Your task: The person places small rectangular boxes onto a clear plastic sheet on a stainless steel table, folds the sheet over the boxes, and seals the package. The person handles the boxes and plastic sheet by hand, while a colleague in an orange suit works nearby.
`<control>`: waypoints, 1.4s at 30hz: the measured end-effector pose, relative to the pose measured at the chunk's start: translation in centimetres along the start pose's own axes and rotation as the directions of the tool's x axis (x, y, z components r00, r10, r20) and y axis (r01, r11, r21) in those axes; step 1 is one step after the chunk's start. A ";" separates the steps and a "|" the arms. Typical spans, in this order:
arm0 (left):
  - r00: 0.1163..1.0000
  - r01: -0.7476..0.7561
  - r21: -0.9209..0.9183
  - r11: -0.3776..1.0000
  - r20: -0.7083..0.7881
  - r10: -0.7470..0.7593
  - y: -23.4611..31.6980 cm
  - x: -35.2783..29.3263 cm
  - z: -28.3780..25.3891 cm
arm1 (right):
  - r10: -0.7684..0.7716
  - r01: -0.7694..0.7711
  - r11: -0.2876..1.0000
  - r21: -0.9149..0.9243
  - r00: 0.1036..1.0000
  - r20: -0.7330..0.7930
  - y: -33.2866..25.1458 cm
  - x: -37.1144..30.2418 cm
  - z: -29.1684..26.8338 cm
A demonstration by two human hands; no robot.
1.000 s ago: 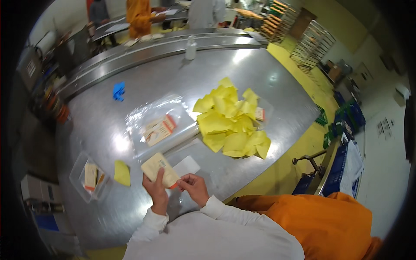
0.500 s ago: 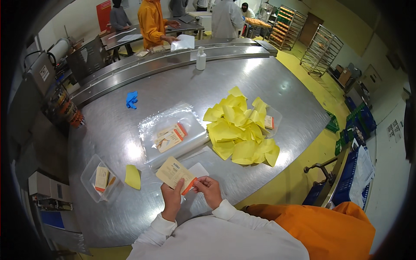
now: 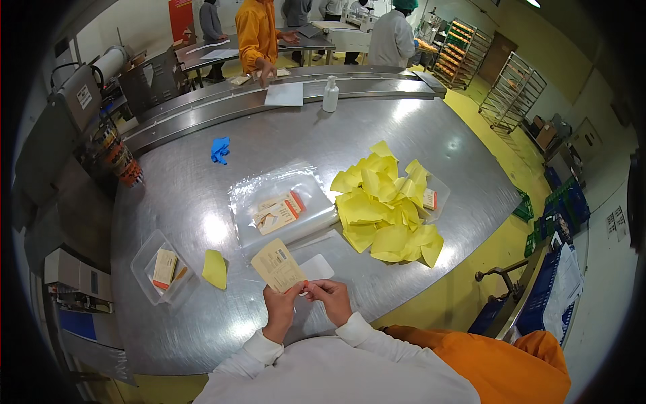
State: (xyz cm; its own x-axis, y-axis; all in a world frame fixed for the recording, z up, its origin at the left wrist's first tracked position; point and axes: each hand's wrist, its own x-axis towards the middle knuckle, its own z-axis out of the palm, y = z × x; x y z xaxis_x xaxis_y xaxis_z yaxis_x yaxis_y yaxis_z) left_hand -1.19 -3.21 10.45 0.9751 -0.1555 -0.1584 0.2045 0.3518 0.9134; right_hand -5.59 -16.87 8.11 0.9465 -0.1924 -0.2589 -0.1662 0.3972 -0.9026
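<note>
Both my hands hold a tan printed label card [image 3: 274, 262] with an orange edge, tilted up over the near side of the steel table. My left hand [image 3: 281, 308] pinches its lower edge. Beside it, my right hand [image 3: 332, 300] has its fingertips closed on the orange corner, touching the left fingers. Partly behind the hands lies a white card [image 3: 318, 267]. Just beyond is a stack of clear plastic bags [image 3: 250, 183] with several similar label cards [image 3: 277, 214] on top. A loose heap of yellow paper sheets [image 3: 377, 202] lies to the right.
A clear tub [image 3: 143, 269] with cards and a single yellow sheet [image 3: 214, 270] are at left. Farther back are a crumpled blue glove [image 3: 220, 149] and a white pump bottle [image 3: 330, 96]. Another tub [image 3: 441, 194] sits behind the yellow heap. A co-worker in orange [image 3: 256, 34] stands across the table.
The card in my hands has tipped more upright, and my left hand has slid to its lower edge. Across the table, the co-worker's white sheet now lies on the ledge, out of their hand.
</note>
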 end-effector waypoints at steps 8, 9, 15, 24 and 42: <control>1.000 -0.013 0.095 0.995 -0.006 0.014 -0.3 -0.1 -0.4 | -0.014 0.014 0.999 -0.030 1.000 0.018 0.7 0.5 -0.5; 1.000 -0.014 0.122 0.992 0.002 0.014 -0.3 -0.2 -0.5 | -0.019 0.020 0.999 -0.043 1.000 0.008 0.7 0.5 -0.6; 0.996 -0.083 0.358 0.930 0.000 0.088 -0.5 -0.1 -1.1 | -0.002 0.014 0.986 -0.167 0.997 0.071 -0.4 0.6 -0.8; 0.978 -0.173 0.531 0.830 -0.004 0.207 -0.5 -0.8 0.0 | 0.021 -0.035 0.972 -0.234 0.998 -0.061 1.6 1.0 -0.8; 0.854 -0.498 0.722 0.481 0.311 0.417 -0.7 0.2 -1.6 | -0.034 0.076 0.960 -0.270 0.987 0.159 1.7 2.1 -1.6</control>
State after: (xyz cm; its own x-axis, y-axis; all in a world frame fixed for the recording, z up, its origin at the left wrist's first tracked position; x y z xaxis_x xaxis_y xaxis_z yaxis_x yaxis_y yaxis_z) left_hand -1.03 -2.04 9.20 0.8910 -0.2737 0.3622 -0.4495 -0.4198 0.7885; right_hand -4.29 -18.05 5.48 0.9835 -0.0607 -0.1705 -0.1620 0.1244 -0.9789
